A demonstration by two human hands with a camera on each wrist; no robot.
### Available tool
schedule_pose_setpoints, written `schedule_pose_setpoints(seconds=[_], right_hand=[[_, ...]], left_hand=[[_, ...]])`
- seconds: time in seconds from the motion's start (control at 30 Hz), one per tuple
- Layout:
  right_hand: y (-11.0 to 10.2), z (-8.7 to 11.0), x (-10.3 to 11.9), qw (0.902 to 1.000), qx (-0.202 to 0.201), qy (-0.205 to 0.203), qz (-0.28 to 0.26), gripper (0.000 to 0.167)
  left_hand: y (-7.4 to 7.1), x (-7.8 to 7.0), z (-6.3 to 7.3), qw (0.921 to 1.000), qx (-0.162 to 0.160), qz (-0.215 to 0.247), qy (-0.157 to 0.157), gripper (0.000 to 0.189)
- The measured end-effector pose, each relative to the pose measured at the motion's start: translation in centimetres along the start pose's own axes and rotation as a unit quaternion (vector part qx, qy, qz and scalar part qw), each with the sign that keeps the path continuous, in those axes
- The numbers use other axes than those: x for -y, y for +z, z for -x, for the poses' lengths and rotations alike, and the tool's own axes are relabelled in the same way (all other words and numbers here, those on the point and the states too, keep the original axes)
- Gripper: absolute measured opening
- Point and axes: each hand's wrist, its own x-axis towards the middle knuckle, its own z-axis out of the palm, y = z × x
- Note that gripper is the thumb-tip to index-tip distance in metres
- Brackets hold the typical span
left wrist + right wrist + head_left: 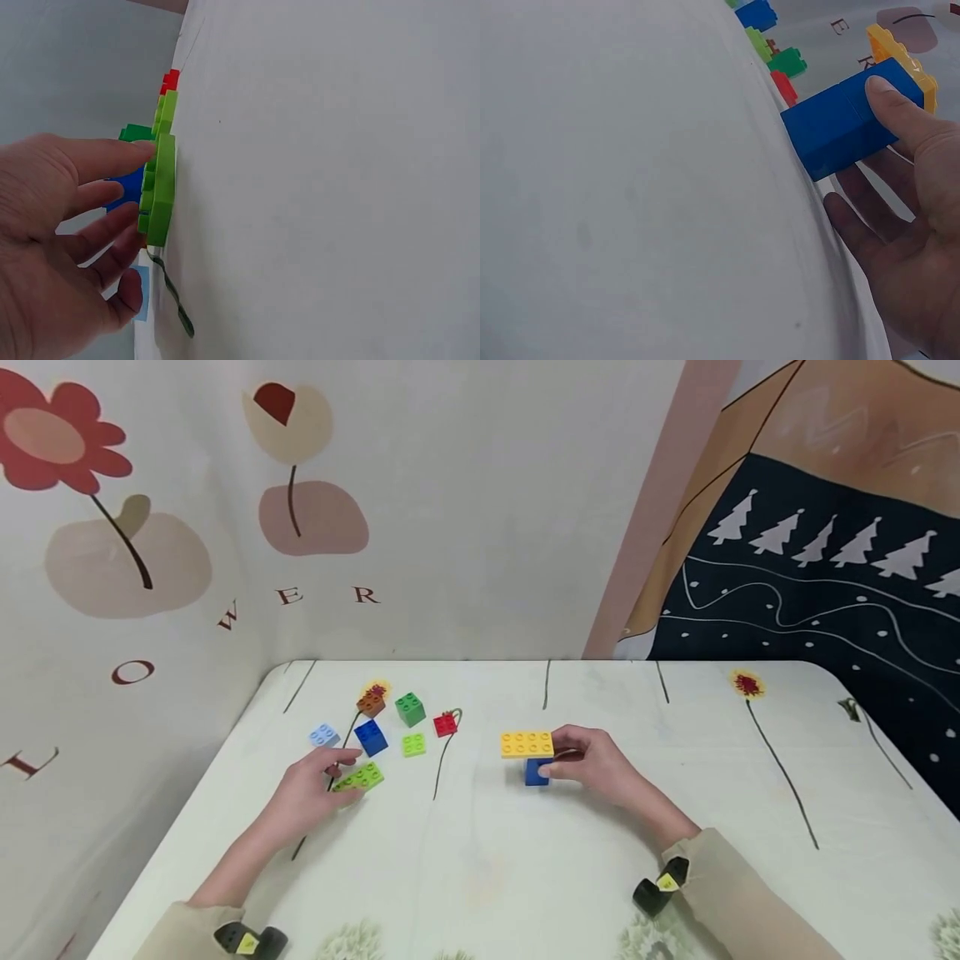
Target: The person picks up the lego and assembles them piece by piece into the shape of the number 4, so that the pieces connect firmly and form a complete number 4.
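My right hand (596,764) pinches a blue brick stack (847,120), its thumb flat against one side. A longer yellow brick (527,744) sits across the stack's top and overhangs to the left. A faint seam crosses the blue side in the right wrist view. My left hand (311,789) is spread around a long lime-green brick (363,777) lying on the table. Its thumb touches or nearly touches the brick's edge in the left wrist view (142,150), while the other fingers are on the far side, apart from it.
Beyond the left hand lie a light blue brick (324,735), a blue brick (371,737), a brown brick (371,704), a green brick (410,709), a small lime-green brick (413,744) and a red brick (445,724). A printed curtain (480,527) hangs behind the white table (480,877).
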Motion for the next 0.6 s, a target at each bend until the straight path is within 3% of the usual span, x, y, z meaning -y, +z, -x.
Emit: schedule_pose_setpoints(seconds=[0.23, 0.6], right_hand=[[0.0, 0.0, 0.2, 0.9996, -0.006, -0.006, 0.028, 0.039], [0.1, -0.1, 0.0, 0.9992, -0.024, -0.012, 0.029, 0.043]], left_hand=[[0.5, 1.0, 0.0, 0.9992, 0.033, -0.003, -0.023, 0.055], [0.7, 1.1, -0.2, 0.9996, 0.027, -0.008, -0.010, 0.045]])
